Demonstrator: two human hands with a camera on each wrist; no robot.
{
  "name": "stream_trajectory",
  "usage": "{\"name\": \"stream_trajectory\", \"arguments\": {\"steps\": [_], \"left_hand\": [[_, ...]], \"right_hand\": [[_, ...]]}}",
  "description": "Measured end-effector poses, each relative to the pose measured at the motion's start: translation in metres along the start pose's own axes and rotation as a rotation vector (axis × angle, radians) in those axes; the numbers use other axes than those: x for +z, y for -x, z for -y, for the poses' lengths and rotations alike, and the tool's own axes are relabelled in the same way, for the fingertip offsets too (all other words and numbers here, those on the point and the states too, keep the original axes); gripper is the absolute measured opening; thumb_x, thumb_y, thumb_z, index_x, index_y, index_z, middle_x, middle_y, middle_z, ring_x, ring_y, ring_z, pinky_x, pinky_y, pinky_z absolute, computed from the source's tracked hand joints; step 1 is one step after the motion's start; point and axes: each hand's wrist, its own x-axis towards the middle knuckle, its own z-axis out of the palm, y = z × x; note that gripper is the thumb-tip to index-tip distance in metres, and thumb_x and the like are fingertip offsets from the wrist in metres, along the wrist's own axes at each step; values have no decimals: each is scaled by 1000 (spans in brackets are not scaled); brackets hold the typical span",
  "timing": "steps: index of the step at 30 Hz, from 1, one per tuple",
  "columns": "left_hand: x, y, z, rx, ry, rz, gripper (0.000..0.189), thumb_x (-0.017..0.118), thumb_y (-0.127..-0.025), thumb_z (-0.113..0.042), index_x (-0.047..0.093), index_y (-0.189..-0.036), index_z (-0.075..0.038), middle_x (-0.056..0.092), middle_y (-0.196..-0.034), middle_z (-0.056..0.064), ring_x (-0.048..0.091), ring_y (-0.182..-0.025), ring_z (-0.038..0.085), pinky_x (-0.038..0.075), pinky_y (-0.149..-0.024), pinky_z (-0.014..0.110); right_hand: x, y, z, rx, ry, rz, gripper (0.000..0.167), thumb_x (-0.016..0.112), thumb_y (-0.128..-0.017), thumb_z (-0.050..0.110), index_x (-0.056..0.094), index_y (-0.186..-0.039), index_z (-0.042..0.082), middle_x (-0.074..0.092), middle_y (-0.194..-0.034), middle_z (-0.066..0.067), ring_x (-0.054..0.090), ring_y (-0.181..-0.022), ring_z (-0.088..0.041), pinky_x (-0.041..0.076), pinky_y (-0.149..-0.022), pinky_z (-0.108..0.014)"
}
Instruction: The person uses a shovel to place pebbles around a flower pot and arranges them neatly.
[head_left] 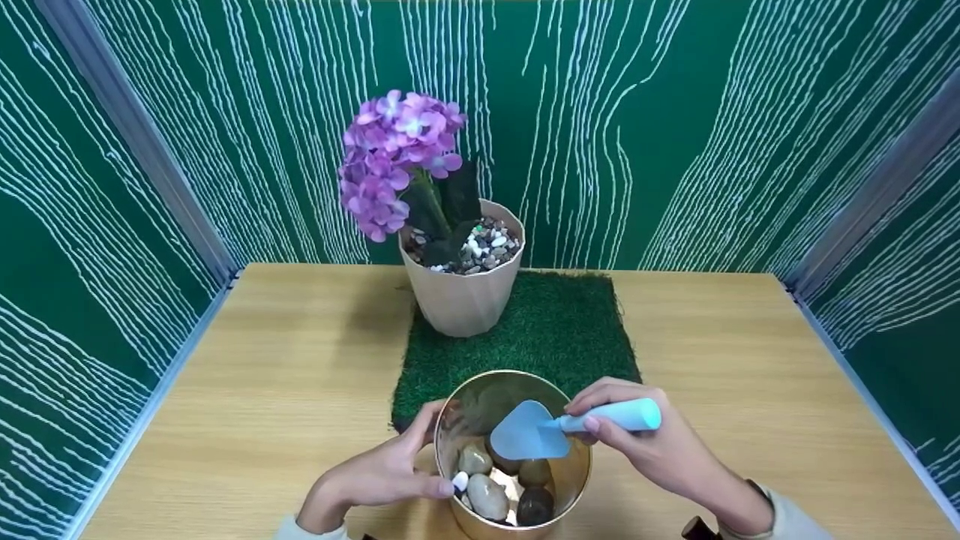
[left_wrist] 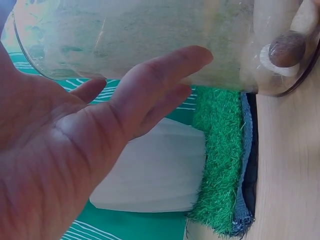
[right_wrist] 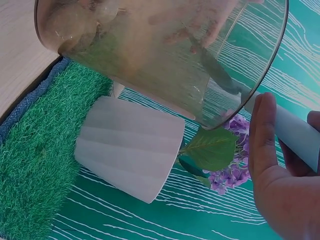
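Note:
In the head view my right hand [head_left: 637, 435] holds the handle of a small light-blue trowel [head_left: 530, 431]. The trowel's blade is inside the mouth of an amber-tinted glass jar [head_left: 510, 375]. My left hand [head_left: 379, 469] grips the jar's left side, thumb at the near side and fingers on the far side. Inside the jar lie several large stones [head_left: 487, 497], grey and brown, and a small white pebble [head_left: 460, 481]. The right wrist view shows the trowel handle [right_wrist: 295, 127] in my fingers and the blade through the glass.
Behind the jar stands a pale pot [head_left: 461, 296] with purple flowers [head_left: 397, 161] and small pebbles on its top. It sits on a green turf mat [head_left: 562, 322] on the wooden table [head_left: 300, 367]. Green white-lined walls [head_left: 570, 135] enclose the table's back and sides.

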Motion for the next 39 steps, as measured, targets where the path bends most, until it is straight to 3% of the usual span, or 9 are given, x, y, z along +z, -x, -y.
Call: {"name": "stream_trajectory", "arguments": {"steps": [9,18,26,34,39], "left_hand": [[2,-3,4,47,-20,-10,109,72,-103,-72,16,-172,-9,27,-181,23,29,-169,53,26,-133,74],[6,-5,-1,3,-33,-20,120,70,-98,-81,11,-175,-9,24,-183,25,27,-171,53,27,-133,76],[7,-6,0,-2,-36,-8,123,67,-98,-85,9,-176,-8,20,-184,27,28,-170,54,31,-132,77],[4,-7,2,31,-49,11,102,58,-110,-73,15,-173,-5,19,-183,27,28,-170,56,26,-133,77],[5,-8,2,30,-12,2,95,61,-112,-65,18,-172,-4,21,-183,26,22,-172,54,21,-135,77]], "right_hand": [[1,-3,-1,7,3,14,14,69,-108,-6,81,-115,-4,80,-109,-14,75,-85,-7,66,-76,-27],[2,-10,2,17,74,51,10,74,-108,0,82,-115,-2,81,-105,-19,74,-85,-5,66,-76,-26],[3,-16,7,117,128,103,11,78,-107,6,83,-114,-1,86,-107,-16,73,-90,-5,65,-81,-24],[13,-22,9,61,180,159,7,81,-105,11,84,-109,6,87,-107,-11,73,-94,-4,62,-85,-24],[21,-25,9,-3,213,195,4,84,-103,12,84,-106,9,87,-104,-9,75,-97,-5,62,-86,-26]]}}
